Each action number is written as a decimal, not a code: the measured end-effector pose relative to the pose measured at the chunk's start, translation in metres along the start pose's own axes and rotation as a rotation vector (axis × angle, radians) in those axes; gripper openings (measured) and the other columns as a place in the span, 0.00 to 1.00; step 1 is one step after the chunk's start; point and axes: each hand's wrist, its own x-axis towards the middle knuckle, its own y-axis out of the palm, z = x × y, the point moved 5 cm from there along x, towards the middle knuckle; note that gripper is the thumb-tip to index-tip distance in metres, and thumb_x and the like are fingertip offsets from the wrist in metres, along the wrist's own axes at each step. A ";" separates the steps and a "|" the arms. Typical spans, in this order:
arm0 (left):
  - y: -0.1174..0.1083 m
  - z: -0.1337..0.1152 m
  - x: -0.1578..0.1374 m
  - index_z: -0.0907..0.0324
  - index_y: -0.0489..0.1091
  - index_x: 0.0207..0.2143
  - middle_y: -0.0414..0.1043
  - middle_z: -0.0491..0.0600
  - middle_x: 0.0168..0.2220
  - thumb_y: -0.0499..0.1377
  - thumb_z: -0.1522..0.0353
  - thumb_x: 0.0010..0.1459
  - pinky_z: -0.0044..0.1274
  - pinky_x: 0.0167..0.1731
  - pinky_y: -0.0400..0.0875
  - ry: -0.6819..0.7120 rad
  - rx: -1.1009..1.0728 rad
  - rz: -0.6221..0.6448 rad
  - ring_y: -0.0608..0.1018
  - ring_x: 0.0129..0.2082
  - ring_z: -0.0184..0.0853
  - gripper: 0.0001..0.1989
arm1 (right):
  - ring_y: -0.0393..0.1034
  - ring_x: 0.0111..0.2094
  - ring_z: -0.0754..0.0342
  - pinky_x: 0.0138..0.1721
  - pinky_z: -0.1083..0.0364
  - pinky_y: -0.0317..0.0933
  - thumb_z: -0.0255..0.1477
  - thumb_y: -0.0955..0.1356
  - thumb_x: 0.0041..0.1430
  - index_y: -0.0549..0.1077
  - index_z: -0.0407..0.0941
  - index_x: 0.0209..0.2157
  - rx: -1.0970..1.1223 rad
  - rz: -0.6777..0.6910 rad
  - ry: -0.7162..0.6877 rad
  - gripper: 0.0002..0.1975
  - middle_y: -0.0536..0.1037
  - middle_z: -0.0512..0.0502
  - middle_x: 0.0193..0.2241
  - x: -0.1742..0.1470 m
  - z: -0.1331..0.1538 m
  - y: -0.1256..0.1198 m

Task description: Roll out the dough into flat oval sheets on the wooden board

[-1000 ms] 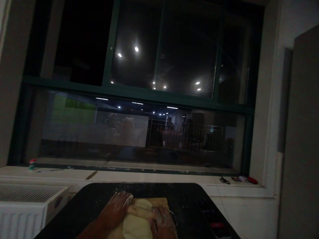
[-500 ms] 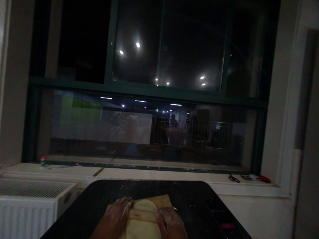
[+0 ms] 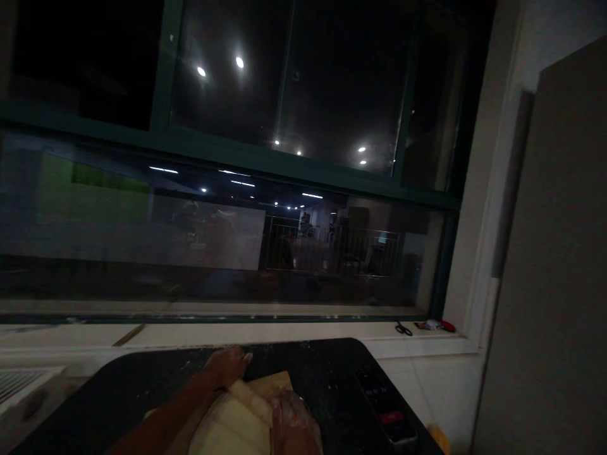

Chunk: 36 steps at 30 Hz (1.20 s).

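Observation:
A pale wooden rolling pin (image 3: 253, 400) lies slanted across a flattened sheet of dough (image 3: 226, 428). My left hand (image 3: 229, 365) is on its far left end, fingers curled over it. At the nearer right end, my right hand (image 3: 296, 416), whitened with flour, closes round the pin. Under the dough is a wooden board (image 3: 281, 382), whose far corner shows between my hands. The lower part of the dough runs out of view.
The black table (image 3: 327, 360) has flour specks. A phone (image 3: 385, 404) with a lit screen lies at its right. Scissors (image 3: 403, 328) and a red item (image 3: 447, 326) are on the sill, below a dark window. A radiator (image 3: 28, 392) stands at left.
The view has swung right, so everything sits further left. The rolling pin has turned from nearly level to slanted, with my left hand farther forward and my right hand nearer.

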 end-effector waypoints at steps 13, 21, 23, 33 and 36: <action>-0.015 -0.012 -0.106 0.58 0.68 0.56 0.74 0.54 0.54 0.47 0.78 0.66 0.40 0.59 0.67 0.196 0.087 -0.251 0.74 0.56 0.41 0.21 | 0.74 0.51 0.50 0.54 0.49 0.68 0.37 0.58 0.70 0.75 0.49 0.52 0.261 0.230 -0.165 0.19 0.79 0.47 0.50 0.010 0.023 -0.044; -0.068 -0.030 -0.188 0.47 0.54 0.68 0.66 0.44 0.62 0.49 0.69 0.70 0.28 0.58 0.70 0.081 -0.071 -0.296 0.71 0.60 0.35 0.26 | 0.72 0.54 0.50 0.56 0.50 0.67 0.41 0.62 0.68 0.77 0.54 0.50 0.376 0.246 -0.156 0.17 0.78 0.50 0.51 0.008 0.024 -0.046; -0.071 -0.032 -0.189 0.46 0.51 0.69 0.64 0.43 0.63 0.50 0.68 0.70 0.27 0.57 0.70 0.077 -0.071 -0.285 0.71 0.60 0.34 0.27 | 0.72 0.54 0.49 0.55 0.50 0.67 0.42 0.63 0.67 0.77 0.52 0.50 0.360 0.211 -0.151 0.17 0.78 0.48 0.51 0.007 0.023 -0.041; -0.018 -0.016 -0.066 0.49 0.67 0.60 0.69 0.51 0.59 0.51 0.69 0.69 0.49 0.59 0.62 0.061 0.002 -0.034 0.72 0.59 0.46 0.19 | 0.74 0.52 0.49 0.54 0.50 0.68 0.26 0.57 0.68 0.77 0.47 0.50 0.103 0.142 -0.066 0.20 0.79 0.45 0.51 0.006 0.018 -0.029; -0.002 -0.017 -0.032 0.47 0.68 0.59 0.68 0.51 0.61 0.57 0.73 0.62 0.49 0.57 0.63 0.182 0.076 0.027 0.71 0.59 0.48 0.24 | 0.75 0.51 0.47 0.52 0.50 0.69 0.18 0.59 0.61 0.77 0.47 0.49 0.001 0.095 -0.056 0.22 0.79 0.42 0.49 0.003 0.013 -0.023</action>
